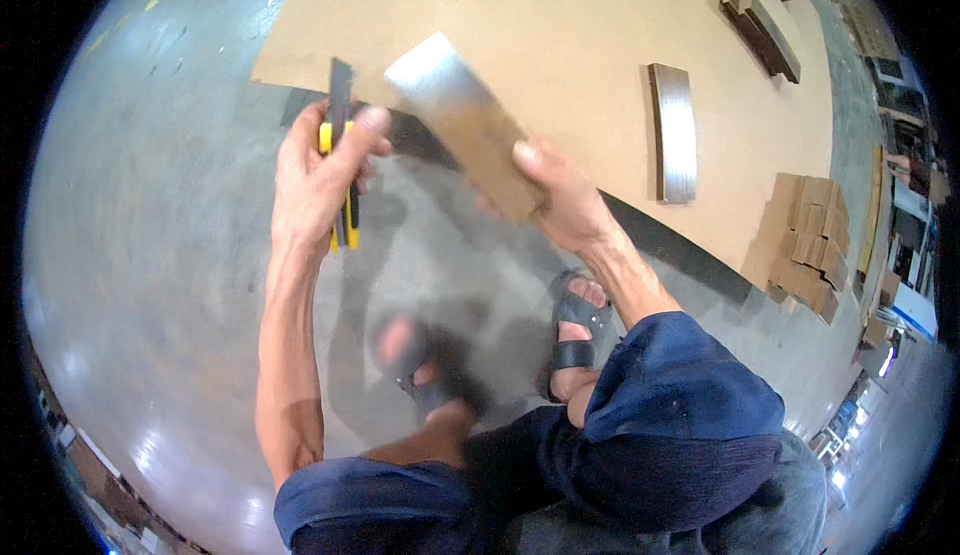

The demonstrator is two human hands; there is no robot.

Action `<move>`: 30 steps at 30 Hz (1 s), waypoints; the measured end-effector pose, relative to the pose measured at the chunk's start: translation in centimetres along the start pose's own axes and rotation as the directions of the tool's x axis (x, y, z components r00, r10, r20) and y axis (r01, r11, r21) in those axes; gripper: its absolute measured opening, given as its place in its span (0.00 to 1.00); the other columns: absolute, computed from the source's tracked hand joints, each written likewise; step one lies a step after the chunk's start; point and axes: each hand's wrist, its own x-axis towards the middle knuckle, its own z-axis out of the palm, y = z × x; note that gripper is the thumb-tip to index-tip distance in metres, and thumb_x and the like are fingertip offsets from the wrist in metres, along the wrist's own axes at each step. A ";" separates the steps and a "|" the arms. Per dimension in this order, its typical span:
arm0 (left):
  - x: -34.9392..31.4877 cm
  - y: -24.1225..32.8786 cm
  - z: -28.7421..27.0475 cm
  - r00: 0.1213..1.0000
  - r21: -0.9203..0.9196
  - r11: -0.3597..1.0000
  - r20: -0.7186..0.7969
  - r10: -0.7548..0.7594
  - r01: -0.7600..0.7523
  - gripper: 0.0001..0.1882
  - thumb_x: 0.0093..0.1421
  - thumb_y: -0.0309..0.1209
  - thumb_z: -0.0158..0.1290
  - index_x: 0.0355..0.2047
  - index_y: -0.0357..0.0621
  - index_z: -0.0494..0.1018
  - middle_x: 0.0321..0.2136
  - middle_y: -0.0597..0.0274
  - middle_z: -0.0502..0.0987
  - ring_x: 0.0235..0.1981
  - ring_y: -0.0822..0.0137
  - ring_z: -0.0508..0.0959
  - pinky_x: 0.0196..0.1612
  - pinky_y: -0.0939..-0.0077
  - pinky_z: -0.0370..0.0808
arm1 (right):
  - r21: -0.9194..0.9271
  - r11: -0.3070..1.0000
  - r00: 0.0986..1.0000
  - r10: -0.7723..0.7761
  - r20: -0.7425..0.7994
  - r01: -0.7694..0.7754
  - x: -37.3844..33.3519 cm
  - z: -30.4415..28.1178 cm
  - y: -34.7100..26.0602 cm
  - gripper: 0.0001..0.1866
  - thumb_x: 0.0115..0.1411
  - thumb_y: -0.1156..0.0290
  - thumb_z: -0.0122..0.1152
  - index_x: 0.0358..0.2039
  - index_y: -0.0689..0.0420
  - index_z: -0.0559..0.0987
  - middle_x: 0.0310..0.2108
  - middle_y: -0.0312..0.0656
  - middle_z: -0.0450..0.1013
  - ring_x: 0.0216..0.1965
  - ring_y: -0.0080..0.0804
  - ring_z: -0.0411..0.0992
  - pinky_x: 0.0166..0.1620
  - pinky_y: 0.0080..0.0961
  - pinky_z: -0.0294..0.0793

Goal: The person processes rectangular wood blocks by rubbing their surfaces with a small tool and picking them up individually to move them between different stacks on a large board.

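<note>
In my left hand (305, 190) is a yellow and black utility knife (341, 83), its dark blade pointing away from me. The thumb and fingers are closed round the handle. My right hand (572, 203) grips the near end of a flat, oblong brown piece (462, 123), slightly blurred. Light glares off its far end, and I cannot tell whether it is wood or wrapped card. Blade and piece are apart, both over the near edge of a tan board surface (560, 25).
On the board lies a dark brown oblong block (673, 135) with a shiny face. Farther right are more dark strips (758, 27). A stack of brown cardboard pieces (818, 240) stands at the right edge. My sandalled feet (575, 330) are on the grey floor (170, 285) below.
</note>
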 end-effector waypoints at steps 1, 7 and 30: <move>-0.2 -0.1 0.1 0.998 -0.042 0.999 -0.059 -0.003 0.001 0.36 0.64 0.44 0.56 0.70 0.48 0.61 0.37 0.61 0.82 0.39 0.74 0.77 0.41 0.76 0.77 | -0.034 0.999 0.994 -0.031 -0.102 0.028 0.3 0.5 -0.3 0.35 0.67 0.49 0.55 0.67 0.59 0.65 0.55 0.45 0.72 0.49 0.33 0.73 0.47 0.31 0.76; 1.3 -4.6 0.4 0.938 0.164 0.952 -0.193 0.287 -0.258 0.24 0.70 0.33 0.49 0.67 0.51 0.67 0.41 0.61 0.82 0.39 0.72 0.78 0.45 0.72 0.78 | -0.510 0.855 0.968 -0.203 -0.150 0.100 2.7 2.3 -1.3 0.30 0.71 0.58 0.49 0.68 0.61 0.65 0.50 0.44 0.73 0.38 0.24 0.73 0.32 0.21 0.75; 3.7 -4.9 -0.6 0.814 0.324 0.835 -0.241 0.528 -0.445 0.27 0.63 0.20 0.49 0.62 0.58 0.74 0.31 0.56 0.79 0.33 0.64 0.78 0.42 0.64 0.75 | -0.596 0.788 0.943 -0.299 -0.149 0.156 3.2 3.0 0.5 0.29 0.70 0.61 0.47 0.69 0.59 0.65 0.62 0.49 0.71 0.57 0.34 0.72 0.49 0.30 0.79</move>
